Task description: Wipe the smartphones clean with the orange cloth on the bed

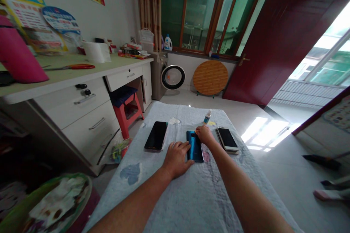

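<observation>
A blue smartphone [193, 149] lies back side up on the cloth-covered table. My left hand [176, 158] rests at its left side, fingertips on that edge and thumb by the lower corner, holding it in place. At the phone's upper right corner is my right hand [204, 134], its fingers curled and pressed together; what they hold, if anything, is hidden. Just beyond that hand stands a small spray bottle [207, 117]. A black-screened phone [156, 135] lies to the left. On the right is a white-framed phone [228, 139], seemingly on top of another flat item.
A pale blue patterned cloth [164, 196] covers the table. At left are a bin [89, 189] with waste, a red stool [128, 113] and a desk [82, 98]. Farther off stand a washing machine [158, 76] with its door open and a round wooden board [210, 77].
</observation>
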Motion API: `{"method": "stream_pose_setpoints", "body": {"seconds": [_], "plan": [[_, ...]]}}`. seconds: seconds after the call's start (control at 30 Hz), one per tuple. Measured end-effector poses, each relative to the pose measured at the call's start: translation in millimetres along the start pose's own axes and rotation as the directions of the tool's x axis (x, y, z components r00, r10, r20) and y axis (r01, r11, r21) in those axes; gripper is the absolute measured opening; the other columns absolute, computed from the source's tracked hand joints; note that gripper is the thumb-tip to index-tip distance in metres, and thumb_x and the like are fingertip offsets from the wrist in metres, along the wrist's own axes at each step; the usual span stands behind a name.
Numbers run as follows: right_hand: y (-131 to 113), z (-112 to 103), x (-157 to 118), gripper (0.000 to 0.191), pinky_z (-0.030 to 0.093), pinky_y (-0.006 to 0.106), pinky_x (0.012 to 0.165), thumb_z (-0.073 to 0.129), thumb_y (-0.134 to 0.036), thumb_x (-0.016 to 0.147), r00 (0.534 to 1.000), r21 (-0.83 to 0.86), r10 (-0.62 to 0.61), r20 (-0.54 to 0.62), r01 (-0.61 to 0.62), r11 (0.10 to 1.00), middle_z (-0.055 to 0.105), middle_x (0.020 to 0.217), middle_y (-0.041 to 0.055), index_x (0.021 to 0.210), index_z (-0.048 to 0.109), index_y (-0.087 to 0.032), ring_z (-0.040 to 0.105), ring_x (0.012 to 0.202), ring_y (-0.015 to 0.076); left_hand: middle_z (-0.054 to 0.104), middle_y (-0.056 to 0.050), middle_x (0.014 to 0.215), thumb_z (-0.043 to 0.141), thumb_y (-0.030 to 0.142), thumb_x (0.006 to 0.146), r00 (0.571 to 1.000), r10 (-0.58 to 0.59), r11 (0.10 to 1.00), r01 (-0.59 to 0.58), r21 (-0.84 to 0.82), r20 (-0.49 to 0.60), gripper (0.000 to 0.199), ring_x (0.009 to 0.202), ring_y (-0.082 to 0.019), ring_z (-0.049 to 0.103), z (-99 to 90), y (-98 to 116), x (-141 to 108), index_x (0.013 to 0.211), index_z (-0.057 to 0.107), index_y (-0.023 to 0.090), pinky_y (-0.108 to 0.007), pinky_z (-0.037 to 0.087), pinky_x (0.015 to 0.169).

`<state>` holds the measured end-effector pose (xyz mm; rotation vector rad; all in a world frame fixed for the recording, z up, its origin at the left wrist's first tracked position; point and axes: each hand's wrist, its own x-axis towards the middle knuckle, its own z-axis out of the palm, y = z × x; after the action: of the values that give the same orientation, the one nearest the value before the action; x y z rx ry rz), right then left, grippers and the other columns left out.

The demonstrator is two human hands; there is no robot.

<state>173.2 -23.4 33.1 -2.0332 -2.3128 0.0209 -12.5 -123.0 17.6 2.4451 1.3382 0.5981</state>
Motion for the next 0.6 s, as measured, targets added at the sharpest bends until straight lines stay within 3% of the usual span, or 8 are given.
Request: {"method": "stream_pose_setpoints", "body": {"seconds": [0.3,0.47,0.6], "plan": [[-16.5,0.5,-73.4,0.03,0.037,0.024,0.067,0.04,-0.023,0.097,0.991,0.147,0.13,-0.031,-0.125,0.981,0.066,0.094,0.0099,0.094,0.069,-0.017,0.062,0.078,0.0148,0.051,-0.007,0.143,0.065,0.047,0.079,1.0,0.02,1.0,-0.021,0.019,0.007,0.061,0.128,-0.031,0.045,3.9,-3.6,-0.2,0.133,0.053,0.024,-0.05,0.028,0.11],[-21.3,2.2,-112.1,0.029,0.035,0.023,0.07,0.043,-0.023,0.097,0.997,0.174,0.059,-0.045,-0.051,0.984,0.062,0.088,0.0056,0.083,0.068,-0.02,0.058,0.08,0.0136,0.051,-0.006,0.143,0.064,0.048,0.08,1.0,0.02,0.999,-0.021,0.027,0.004,0.06,0.128,-0.031,0.045,7.5,-4.9,0.4,0.133,0.053,0.023,-0.05,0.029,0.109],[-20.2,5.7,-109.0,0.029,0.035,0.023,0.074,0.045,-0.022,0.096,0.998,0.18,-0.005,-0.067,0.017,0.983,0.06,0.088,0.0058,0.077,0.067,-0.019,0.056,0.085,0.0149,0.052,-0.006,0.142,0.065,0.046,0.079,1.0,0.023,0.999,-0.023,0.029,-0.003,0.059,0.127,-0.031,0.046,8.0,-5.0,0.5,0.132,0.054,0.023,-0.05,0.03,0.109]]}}
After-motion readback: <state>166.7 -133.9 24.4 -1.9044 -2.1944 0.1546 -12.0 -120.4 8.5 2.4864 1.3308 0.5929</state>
